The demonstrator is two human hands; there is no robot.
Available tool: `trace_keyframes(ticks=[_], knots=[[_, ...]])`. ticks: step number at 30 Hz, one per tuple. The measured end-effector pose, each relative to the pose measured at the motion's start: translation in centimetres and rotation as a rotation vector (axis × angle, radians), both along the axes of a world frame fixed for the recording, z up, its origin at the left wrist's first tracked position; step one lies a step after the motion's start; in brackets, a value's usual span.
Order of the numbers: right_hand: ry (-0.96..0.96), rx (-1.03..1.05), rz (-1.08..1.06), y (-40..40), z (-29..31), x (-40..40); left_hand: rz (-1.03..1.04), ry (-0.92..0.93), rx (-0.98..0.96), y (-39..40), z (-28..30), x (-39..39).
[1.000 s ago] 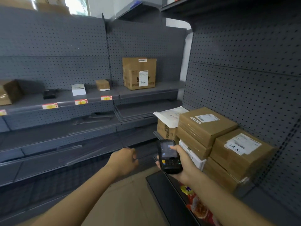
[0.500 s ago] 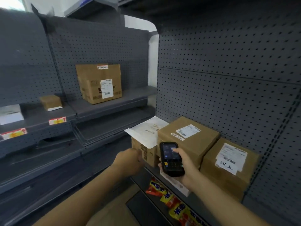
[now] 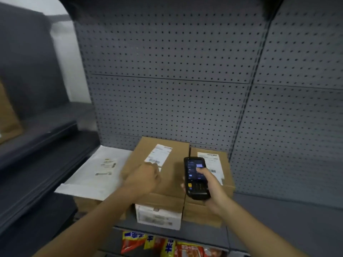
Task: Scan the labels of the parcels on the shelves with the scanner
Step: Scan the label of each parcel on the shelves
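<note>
A person now faces the right-hand shelf [image 3: 289, 206] squarely, having turned from the far bay seen a second ago; the stacked parcels fill the centre of view, which suggests scanning of this group is about to begin.

At 9 o'clock from the stack, a white mailer [image 3: 92, 173] lies flat on a lower box, its label up. The left hand [image 3: 143, 179] has come forward onto the top of the middle box [image 3: 161, 164], its fingers curled, knuckles just below the near end of that box's label [image 3: 158, 154]; whether it grips anything cannot be told through the motion blur.

At 3 o'clock from that hand, the right hand [image 3: 211, 186] holds the scanner [image 3: 195, 178] upright, fingers wrapped round its body and thumb [image 3: 201, 170] pressed on the lit screen. The scanner's head sits over the gap between the middle box and the right box [image 3: 227, 164], whose label [image 3: 213, 162] lies just beyond the thumb at 1 o'clock.

A white box [image 3: 157, 217] sits under the middle one at 6 o'clock.
</note>
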State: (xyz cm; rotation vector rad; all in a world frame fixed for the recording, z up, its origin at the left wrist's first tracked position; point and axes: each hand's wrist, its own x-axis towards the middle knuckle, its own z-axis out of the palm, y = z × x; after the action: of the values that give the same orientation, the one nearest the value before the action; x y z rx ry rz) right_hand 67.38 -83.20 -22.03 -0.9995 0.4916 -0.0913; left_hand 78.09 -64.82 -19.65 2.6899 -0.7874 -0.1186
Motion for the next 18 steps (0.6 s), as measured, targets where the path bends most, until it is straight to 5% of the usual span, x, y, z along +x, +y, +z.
trace_keyframes(ticks=[9, 18], knots=[[0.11, -0.168, -0.349, -6.9, -1.8, -3.3, -0.278, 0.055, -0.174, -10.6, -1.5, -0.6], [0.144, -0.146, -0.432, -11.0, -3.1, -2.6, -0.128, 0.34, -0.081, -17.5, -4.2, -0.5]])
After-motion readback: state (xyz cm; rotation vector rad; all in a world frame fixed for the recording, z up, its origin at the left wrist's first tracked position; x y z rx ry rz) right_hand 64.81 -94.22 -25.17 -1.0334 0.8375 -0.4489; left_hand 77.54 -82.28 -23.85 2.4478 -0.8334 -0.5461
